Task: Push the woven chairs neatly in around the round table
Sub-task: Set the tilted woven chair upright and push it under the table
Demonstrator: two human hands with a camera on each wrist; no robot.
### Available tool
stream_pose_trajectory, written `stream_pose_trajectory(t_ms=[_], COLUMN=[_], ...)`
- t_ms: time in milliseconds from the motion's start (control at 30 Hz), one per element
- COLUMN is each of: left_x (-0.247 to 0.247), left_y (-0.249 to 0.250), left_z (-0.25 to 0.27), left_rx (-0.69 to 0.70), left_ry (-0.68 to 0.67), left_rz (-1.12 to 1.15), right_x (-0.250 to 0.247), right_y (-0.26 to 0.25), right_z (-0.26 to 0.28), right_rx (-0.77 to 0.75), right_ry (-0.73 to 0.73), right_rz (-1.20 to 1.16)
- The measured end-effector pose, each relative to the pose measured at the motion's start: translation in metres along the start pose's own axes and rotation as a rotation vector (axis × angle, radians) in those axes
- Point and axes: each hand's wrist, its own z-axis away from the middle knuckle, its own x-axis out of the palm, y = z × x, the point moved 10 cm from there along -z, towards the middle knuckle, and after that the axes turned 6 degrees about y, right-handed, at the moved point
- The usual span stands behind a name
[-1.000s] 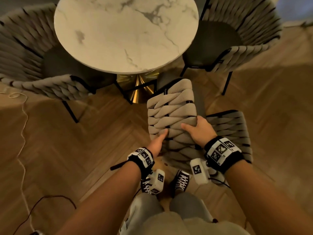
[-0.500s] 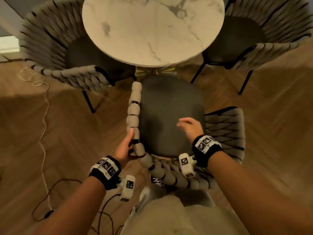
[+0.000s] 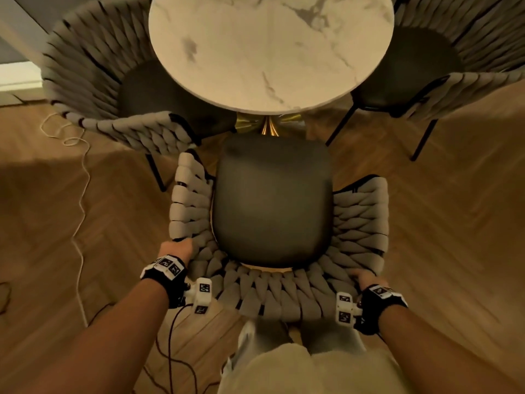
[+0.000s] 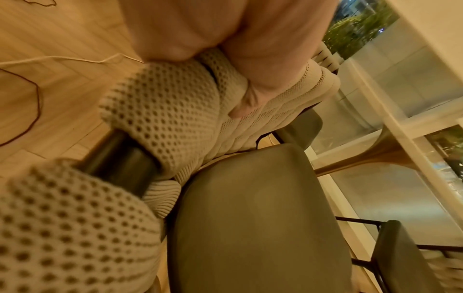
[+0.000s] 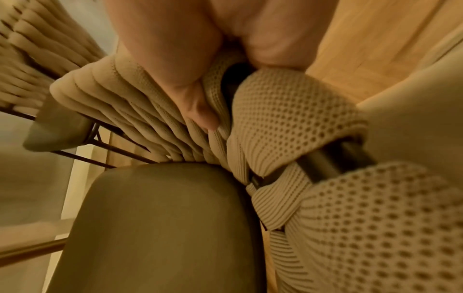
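Observation:
A woven chair [image 3: 272, 294] with a dark seat cushion [image 3: 272, 200] stands upright just below the round marble table [image 3: 270, 49], its seat front close to the table's edge and gold base. My left hand [image 3: 177, 248] grips the rear left of its woven rim; in the left wrist view the left hand [image 4: 240, 65] wraps the rope-covered frame [image 4: 175, 103]. My right hand [image 3: 366, 278] grips the rear right of the rim, and in the right wrist view the right hand [image 5: 200, 83] curls over the woven bands [image 5: 288, 123].
Two more woven chairs stand tucked at the table, one at the left [image 3: 113, 89] and one at the right [image 3: 454, 66]. A white cord [image 3: 81, 200] and dark cables [image 3: 170, 351] lie on the herringbone wood floor. My legs [image 3: 298, 359] are right behind the chair.
The chair went from tipped, with its back toward me, to upright facing the table. Both hands moved from the backrest and seat out to the rear corners of the rim.

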Motion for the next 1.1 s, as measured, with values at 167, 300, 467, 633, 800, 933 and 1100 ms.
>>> stream_pose_trajectory(t_ms=[167, 300, 467, 633, 800, 933, 1100], left_x=[0.043, 0.084, 0.097, 0.101, 0.118, 0.117, 0.129], left_y=[-0.020, -0.017, 0.013, 0.027, 0.025, 0.040, 0.027], left_z=[-0.043, -0.046, -0.012, 0.010, 0.029, 0.057, 0.031], left_rx=[-0.072, -0.115, -0.119, -0.138, -0.132, -0.151, -0.178], left_ry=[-0.017, -0.063, -0.058, -0.041, -0.074, -0.065, -0.081], left_rz=[0.018, 0.009, 0.028, -0.003, -0.004, -0.007, 0.079], right_x=[-0.025, -0.043, -0.051, -0.058, -0.088, -0.099, -0.098], right_y=[-0.040, -0.084, -0.118, -0.145, -0.157, -0.163, -0.168], right_z=[-0.011, -0.032, -0.057, -0.065, -0.071, -0.071, -0.069], right_rx=[-0.078, -0.217, -0.266, -0.313, -0.283, -0.269, -0.276], right_ry=[0.125, 0.185, 0.188, 0.197, 0.229, 0.248, 0.260], right_rz=[0.040, 0.198, 0.300, 0.309, 0.302, 0.286, 0.257])
